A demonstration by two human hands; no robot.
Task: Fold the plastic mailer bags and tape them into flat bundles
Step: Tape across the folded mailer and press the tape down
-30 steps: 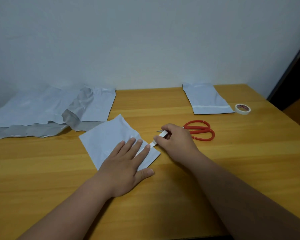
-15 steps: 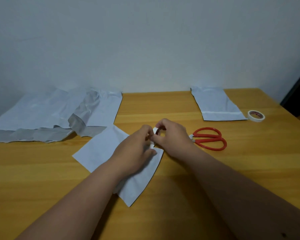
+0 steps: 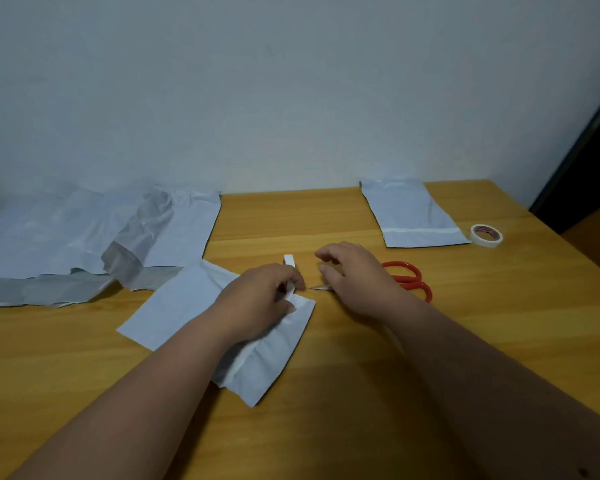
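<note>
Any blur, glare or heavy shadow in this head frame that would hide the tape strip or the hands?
Head view: dim, even light, no glare; the tape strip reads clearly in the left hand; right hand fingertips slightly soft; the near forearms fall into dark shadow; wide-angle bending shows at the table edges.

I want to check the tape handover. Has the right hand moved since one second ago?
Yes. The right hand has let go of the tape strip and drawn back over the scissors, whose handles it now partly hides.
</note>
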